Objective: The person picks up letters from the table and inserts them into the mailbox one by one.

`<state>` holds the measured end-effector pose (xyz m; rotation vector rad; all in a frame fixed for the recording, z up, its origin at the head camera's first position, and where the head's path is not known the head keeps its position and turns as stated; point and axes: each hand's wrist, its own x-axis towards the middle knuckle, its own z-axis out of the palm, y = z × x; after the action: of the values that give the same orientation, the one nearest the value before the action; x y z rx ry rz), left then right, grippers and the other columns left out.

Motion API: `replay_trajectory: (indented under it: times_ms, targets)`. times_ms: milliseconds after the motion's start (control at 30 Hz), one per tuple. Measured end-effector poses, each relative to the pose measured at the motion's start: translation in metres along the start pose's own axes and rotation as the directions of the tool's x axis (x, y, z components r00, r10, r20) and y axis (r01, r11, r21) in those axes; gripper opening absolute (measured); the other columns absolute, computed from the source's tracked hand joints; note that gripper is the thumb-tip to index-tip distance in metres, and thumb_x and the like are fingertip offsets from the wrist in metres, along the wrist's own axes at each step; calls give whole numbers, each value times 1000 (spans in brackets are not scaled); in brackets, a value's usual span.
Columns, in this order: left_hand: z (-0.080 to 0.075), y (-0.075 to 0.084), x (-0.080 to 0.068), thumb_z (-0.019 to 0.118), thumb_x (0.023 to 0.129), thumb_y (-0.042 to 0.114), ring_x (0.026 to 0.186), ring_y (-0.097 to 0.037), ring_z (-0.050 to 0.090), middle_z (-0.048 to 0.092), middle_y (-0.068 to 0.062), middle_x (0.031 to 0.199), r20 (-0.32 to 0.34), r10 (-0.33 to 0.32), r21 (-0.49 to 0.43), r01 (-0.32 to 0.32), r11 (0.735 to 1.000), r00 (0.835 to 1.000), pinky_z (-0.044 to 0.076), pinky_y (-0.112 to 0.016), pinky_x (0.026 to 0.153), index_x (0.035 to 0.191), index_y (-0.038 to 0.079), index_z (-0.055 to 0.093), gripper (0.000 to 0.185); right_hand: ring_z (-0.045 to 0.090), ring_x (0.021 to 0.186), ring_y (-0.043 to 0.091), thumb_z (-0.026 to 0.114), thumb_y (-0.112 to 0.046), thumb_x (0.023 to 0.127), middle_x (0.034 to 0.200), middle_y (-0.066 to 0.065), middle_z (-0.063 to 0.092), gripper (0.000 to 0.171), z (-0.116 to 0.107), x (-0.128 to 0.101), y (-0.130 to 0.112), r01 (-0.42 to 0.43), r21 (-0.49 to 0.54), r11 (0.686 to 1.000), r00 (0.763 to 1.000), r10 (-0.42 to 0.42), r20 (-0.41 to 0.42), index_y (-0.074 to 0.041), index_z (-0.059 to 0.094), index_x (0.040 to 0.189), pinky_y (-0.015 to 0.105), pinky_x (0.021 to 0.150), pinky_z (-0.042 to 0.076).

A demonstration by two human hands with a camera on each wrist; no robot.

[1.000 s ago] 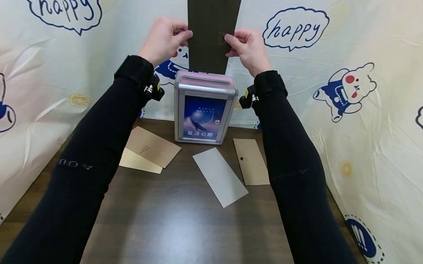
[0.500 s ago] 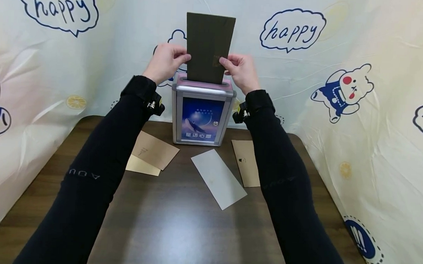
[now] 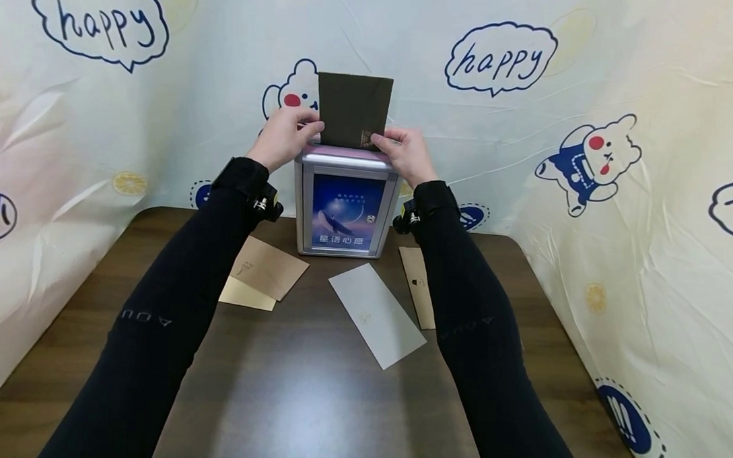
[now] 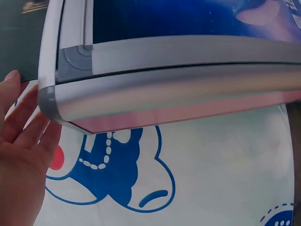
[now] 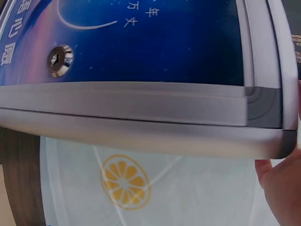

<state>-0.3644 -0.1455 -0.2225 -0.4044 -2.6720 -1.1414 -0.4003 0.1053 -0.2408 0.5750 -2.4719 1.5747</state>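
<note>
A dark olive envelope [image 3: 354,110] stands upright in the top slot of a silver box [image 3: 345,205] with a blue picture on its front. About half of the envelope shows above the pink lid. My left hand [image 3: 283,138] pinches its left edge and my right hand [image 3: 402,153] pinches its right edge, both just above the lid. The left wrist view shows the box's corner [image 4: 70,101] with my fingers [image 4: 21,136] beside it. In the right wrist view the box's front carries a keyhole [image 5: 59,59].
On the brown table [image 3: 312,402] lie two tan envelopes [image 3: 267,269] left of the box, a grey envelope [image 3: 375,315] in front, and a tan one [image 3: 418,285] partly under my right arm. A cartoon-printed cloth [image 3: 617,163] walls the table on three sides.
Both hands have lowered the dark envelope from above the box into its slot, so less of it shows now. The view has tilted, showing more of the table.
</note>
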Motion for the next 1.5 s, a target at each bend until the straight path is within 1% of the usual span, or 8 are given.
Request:
replay_trajectory:
  times_ms: [100, 233, 400, 700, 967, 1067, 1267, 1500]
  targets:
    - [-1, 4, 0, 50, 106, 32, 118, -23, 63, 65, -11, 129, -58, 31, -26, -32, 999, 998, 50, -37, 107, 127, 8, 64, 34, 55, 101, 14, 69, -24, 97, 107, 7, 70, 27, 3, 0, 6, -7, -6, 1000, 1000, 7, 4, 2, 75, 99, 23, 89, 42]
    - [-3, 13, 3, 52, 106, 31, 115, -17, 60, 66, -8, 119, -152, 67, -66, -78, 995, 986, 47, -33, 109, 109, 5, 62, 28, 56, 124, 14, 69, -22, 97, 134, 7, 67, 27, 4, -1, 12, -19, -4, 1000, 1000, 19, 17, 2, 76, 108, 26, 106, 42]
    - [-4, 19, 5, 53, 105, 31, 107, -13, 58, 65, -5, 112, -196, 62, -93, -82, 992, 979, 47, -30, 104, 102, 4, 59, 28, 49, 142, 16, 68, -19, 97, 147, 7, 58, 28, 6, -1, 14, -34, 39, 999, 999, 33, 25, 4, 74, 113, 29, 118, 36]
    - [6, 7, 0, 54, 105, 28, 116, -20, 63, 65, -9, 133, -130, 21, -78, -31, 996, 991, 50, -32, 105, 131, 9, 65, 34, 49, 140, 16, 70, -24, 96, 148, 5, 55, 36, 7, -5, 8, -59, 35, 998, 998, 59, -7, -5, 68, 126, 29, 116, 38]
    - [15, -6, -2, 54, 105, 28, 95, -21, 58, 68, -11, 121, -140, 29, -34, -34, 999, 990, 42, -25, 80, 119, 6, 68, 30, 48, 140, 15, 67, -27, 98, 141, 6, 63, 33, 4, -3, -7, 36, -76, 996, 996, -42, -77, -6, 70, 123, 29, 119, 33]
    - [17, -12, -4, 54, 105, 28, 98, -22, 58, 68, -12, 124, -126, 18, -6, -19, 1000, 992, 45, -29, 86, 121, 6, 68, 30, 53, 135, 15, 67, -25, 98, 136, 7, 65, 30, 6, -5, -8, 33, -84, 996, 996, -39, -76, -6, 72, 121, 27, 116, 38]
    - [19, -21, -8, 53, 106, 27, 133, -24, 55, 62, -11, 141, -102, 8, 2, -8, 1000, 995, 41, -41, 116, 135, 9, 63, 36, 57, 131, 16, 68, -23, 98, 134, 7, 67, 26, 10, -9, -4, 18, -135, 991, 996, -30, -83, -6, 75, 116, 25, 111, 42]
    - [16, -25, -18, 48, 107, 34, 136, -24, 53, 57, -9, 147, -89, -6, -6, 5, 1000, 996, 40, -40, 117, 142, 12, 58, 42, 55, 136, 22, 63, -28, 100, 138, 9, 65, 28, 11, -10, 5, 42, -281, 959, 994, -68, -82, -8, 76, 115, 31, 117, 37]
